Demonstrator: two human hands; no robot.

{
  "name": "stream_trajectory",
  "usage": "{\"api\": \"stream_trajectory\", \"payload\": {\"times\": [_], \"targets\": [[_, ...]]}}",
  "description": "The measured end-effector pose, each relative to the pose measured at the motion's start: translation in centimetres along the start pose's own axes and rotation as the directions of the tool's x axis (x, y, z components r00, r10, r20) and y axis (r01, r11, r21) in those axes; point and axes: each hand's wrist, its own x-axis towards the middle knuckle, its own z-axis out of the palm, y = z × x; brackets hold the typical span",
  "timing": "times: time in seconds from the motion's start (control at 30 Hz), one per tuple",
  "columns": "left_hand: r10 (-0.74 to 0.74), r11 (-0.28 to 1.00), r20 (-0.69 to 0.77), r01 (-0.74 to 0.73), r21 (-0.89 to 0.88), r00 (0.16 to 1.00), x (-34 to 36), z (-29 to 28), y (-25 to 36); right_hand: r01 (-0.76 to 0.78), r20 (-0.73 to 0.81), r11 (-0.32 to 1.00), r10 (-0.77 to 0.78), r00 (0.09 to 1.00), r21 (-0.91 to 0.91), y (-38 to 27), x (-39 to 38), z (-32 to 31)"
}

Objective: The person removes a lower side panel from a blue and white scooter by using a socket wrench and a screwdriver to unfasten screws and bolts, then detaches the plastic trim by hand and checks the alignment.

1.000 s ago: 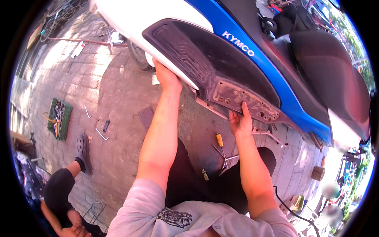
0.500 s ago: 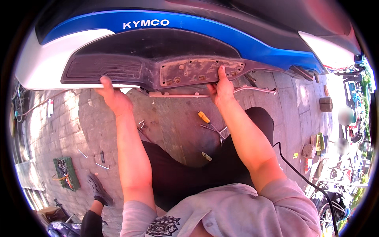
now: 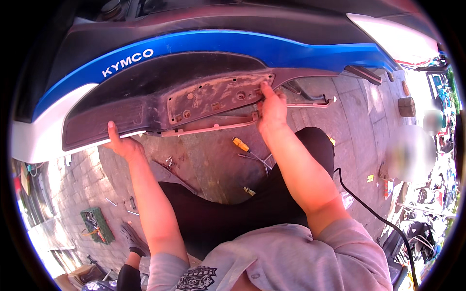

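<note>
A scooter's long body side with a blue strip [image 3: 213,41] and a white panel [image 3: 36,133] fills the upper view. Below the blue lies its dark plastic footboard [image 3: 109,121], with a dusty recessed area [image 3: 206,99] holding several screw holes. My left hand [image 3: 125,145] grips the footboard's lower edge at the white trim, thumb on top and fingers hidden beneath. At the recess's right end my right hand [image 3: 273,109] holds the same edge, its thumb on the face. A thin frame rail [image 3: 213,128] shows just under the edge, with a gap between.
On the paving lie a yellow-handled screwdriver [image 3: 240,144], a metal multi-arm wrench [image 3: 262,160], a small metal part [image 3: 249,191] and several screws [image 3: 169,161]. A green crate [image 3: 97,225] of tools stands left, near another person's shoe [image 3: 132,237]. A black cable [image 3: 374,209] runs right; a wooden block [image 3: 406,107] sits beyond.
The scooter side appears shifted left and tilted, its left end lower in view. Both hands stay on the footboard; my right hand is nearer the recess's right end.
</note>
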Motion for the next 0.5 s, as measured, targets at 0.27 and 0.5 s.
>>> {"api": "stream_trajectory", "payload": {"times": [0.27,0.5], "targets": [[0.055,0.996,0.025,-0.057,0.072,0.998,0.6,-1.3,-1.0,0.146,-0.072,0.928,-0.129,0.989,0.343,-6.4,7.5,-0.2],[-0.003,0.988,0.063,-0.006,0.153,0.998,0.3,-1.0,-0.8,-0.014,0.104,0.824,-0.054,0.993,0.567,-9.0,7.2,-1.9]]}}
